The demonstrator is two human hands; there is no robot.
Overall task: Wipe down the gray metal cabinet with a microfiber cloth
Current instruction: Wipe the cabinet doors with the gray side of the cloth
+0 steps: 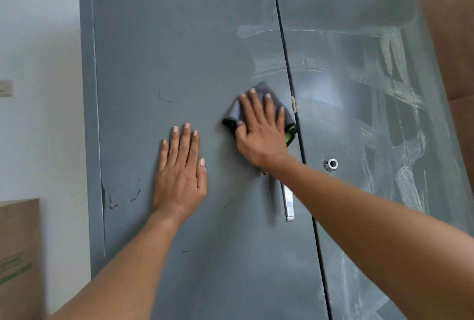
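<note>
Hands spread flat: right hand (259, 129) presses cloth (259, 88) by the cabinet (179, 37) door's edge to wipe, left hand (180, 173) braces.

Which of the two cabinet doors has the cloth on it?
The left door, under the right hand pressing the gray cloth. The right door carries only the round lock.

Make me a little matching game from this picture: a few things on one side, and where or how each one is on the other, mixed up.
Things:
1. left hand
2. right hand
3. chrome handle
4. round lock

States:
A. on the right door, shiny and round
B. presses the gray cloth to the door
C. flat on the bare left door, holding nothing
D. hangs below the right wrist, near the door gap

Pairs: 1-C, 2-B, 3-D, 4-A
</note>
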